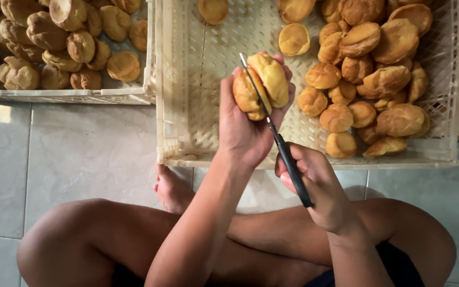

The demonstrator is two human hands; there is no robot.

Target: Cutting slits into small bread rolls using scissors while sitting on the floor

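My left hand holds a golden round bun above the cream plastic crate. My right hand grips the black handle of a thin knife. Its blade runs up through the middle of the bun, which is split into two halves around it. The blade tip shows above the bun.
Several more buns lie piled in the right part of the same crate. A second crate at the upper left holds several darker buns. My crossed bare legs rest on the grey tiled floor below the crates.
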